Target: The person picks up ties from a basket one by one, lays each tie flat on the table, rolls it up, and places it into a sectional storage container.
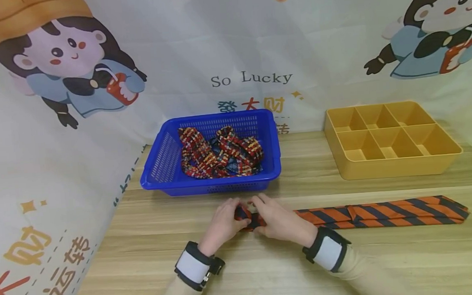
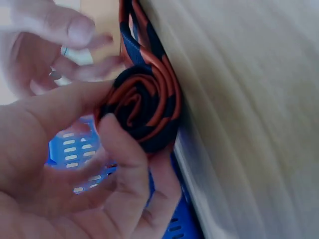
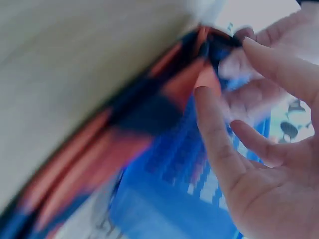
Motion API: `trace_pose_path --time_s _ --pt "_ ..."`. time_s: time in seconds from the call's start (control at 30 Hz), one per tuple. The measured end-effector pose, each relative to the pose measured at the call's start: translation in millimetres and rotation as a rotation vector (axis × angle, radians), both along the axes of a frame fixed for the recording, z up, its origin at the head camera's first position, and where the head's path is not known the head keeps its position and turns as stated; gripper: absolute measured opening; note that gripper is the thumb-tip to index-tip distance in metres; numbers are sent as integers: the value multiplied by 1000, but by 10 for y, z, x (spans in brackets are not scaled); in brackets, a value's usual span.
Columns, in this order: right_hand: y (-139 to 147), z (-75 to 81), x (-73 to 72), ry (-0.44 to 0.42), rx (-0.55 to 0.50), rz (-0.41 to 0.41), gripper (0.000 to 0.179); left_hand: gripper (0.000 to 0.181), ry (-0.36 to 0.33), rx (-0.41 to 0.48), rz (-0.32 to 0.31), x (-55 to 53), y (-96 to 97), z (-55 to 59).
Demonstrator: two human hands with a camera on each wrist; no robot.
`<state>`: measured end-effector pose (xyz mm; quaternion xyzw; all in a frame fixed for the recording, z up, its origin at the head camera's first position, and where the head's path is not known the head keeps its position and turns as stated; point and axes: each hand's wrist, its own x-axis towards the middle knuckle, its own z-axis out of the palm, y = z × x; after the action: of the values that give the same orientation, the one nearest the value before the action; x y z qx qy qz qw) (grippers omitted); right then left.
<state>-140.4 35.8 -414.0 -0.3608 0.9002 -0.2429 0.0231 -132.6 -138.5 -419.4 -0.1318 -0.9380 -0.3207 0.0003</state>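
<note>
"Step?"
"Rolling, by the look: striped necktie (image 1: 364,215) coiled at one end, lower centre of the head view, flat tail (image 1: 409,213) running right."
"Hands?"
"Left hand (image 1: 223,220) pinches the coil (image 2: 149,108); right hand (image 1: 280,218) has fingers spread beside it, contact unclear."
"Next move?"
"Probably calls for a snug coil, tail kept straight."
"Looks?"
"Orange and navy diagonals, spiral layers slightly loose."
</note>
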Motion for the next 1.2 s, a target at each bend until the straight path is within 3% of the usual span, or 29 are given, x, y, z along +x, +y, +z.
trace_pose_path --time_s 0.1,0.2,0.33,0.43,0.6,0.83,0.97,1.07,1.2 --pt "-186 -37 -10 -1 -7 -5 61 44 25 39 16 -6 -18 -25" --pt "-274 -68 -30 15 -9 -37 55 48 -7 67 15 -20 -50 -24" --pt "-267 -55 -64 -49 -57 -87 42 48 -115 118 -51 -49 -116 19" --pt "-217 -21 -86 -116 -51 -138 35 51 -138 99 -127 -74 -135 26" --pt "-147 -9 -105 -105 68 -214 35 42 -20 14 -225 -80 -59 -50" --pt "-98 37 -102 -117 112 -174 42 34 151 -103 -269 -52 15 -70" --pt "-71 87 -118 -135 113 -188 35 37 143 -141 -302 -49 16 -37" --pt "-58 78 -126 -151 134 -220 31 39 118 -120 -324 -43 20 -14" --pt "-27 37 -127 -179 171 -272 32 39 123 -114 -396 -38 52 -33"
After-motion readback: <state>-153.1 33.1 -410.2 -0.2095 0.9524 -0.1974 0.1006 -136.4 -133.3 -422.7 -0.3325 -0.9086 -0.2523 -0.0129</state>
